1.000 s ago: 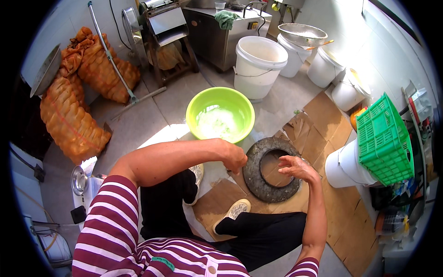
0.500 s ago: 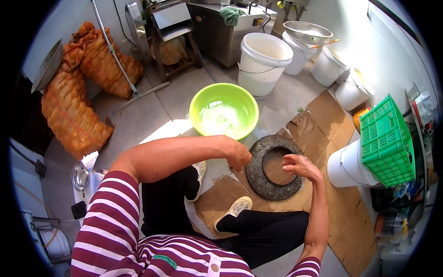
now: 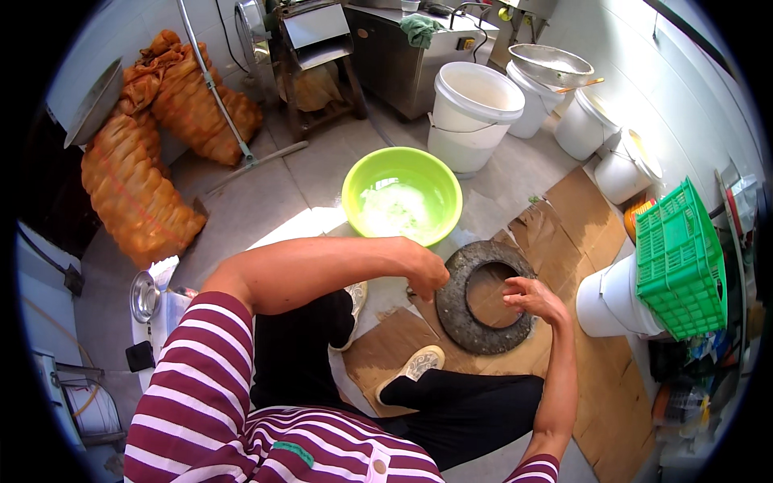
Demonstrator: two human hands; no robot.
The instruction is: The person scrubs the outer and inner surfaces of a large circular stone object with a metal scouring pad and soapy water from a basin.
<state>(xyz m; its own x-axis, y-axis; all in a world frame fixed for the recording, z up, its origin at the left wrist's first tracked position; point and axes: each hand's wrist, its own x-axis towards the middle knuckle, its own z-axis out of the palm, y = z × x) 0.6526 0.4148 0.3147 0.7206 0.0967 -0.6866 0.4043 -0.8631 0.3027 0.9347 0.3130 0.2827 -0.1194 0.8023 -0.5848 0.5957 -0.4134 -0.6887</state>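
A thick dark grey ring (image 3: pixel 456 304), rough and speckled like stone, lies flat on brown cardboard in front of me. Cardboard shows through its round hole. My left hand (image 3: pixel 427 272) hangs by the ring's left rim with its fingers curled downward. The back of that hand hides whether anything is between the fingers. Over the right part of the ring is my right hand (image 3: pixel 535 301), its fingers loosely bent and apart, holding nothing that I can see. Just beyond my left forearm stands a lime green basin (image 3: pixel 351 205) with water in it.
Flattened cardboard (image 3: pixel 600 370) covers the floor at right. A green crate (image 3: pixel 680 266) rests by a white bucket (image 3: pixel 600 302). Several white buckets stand behind, one under a metal strainer (image 3: pixel 551 64). Far left are orange mesh sacks (image 3: pixel 141 193) and a long-handled floor squeegee (image 3: pixel 211 84).
The whole view has shifted slightly, so the scene sits a little farther right. Both hands keep nearly the same pose by the ring. The basin and ring stay in place.
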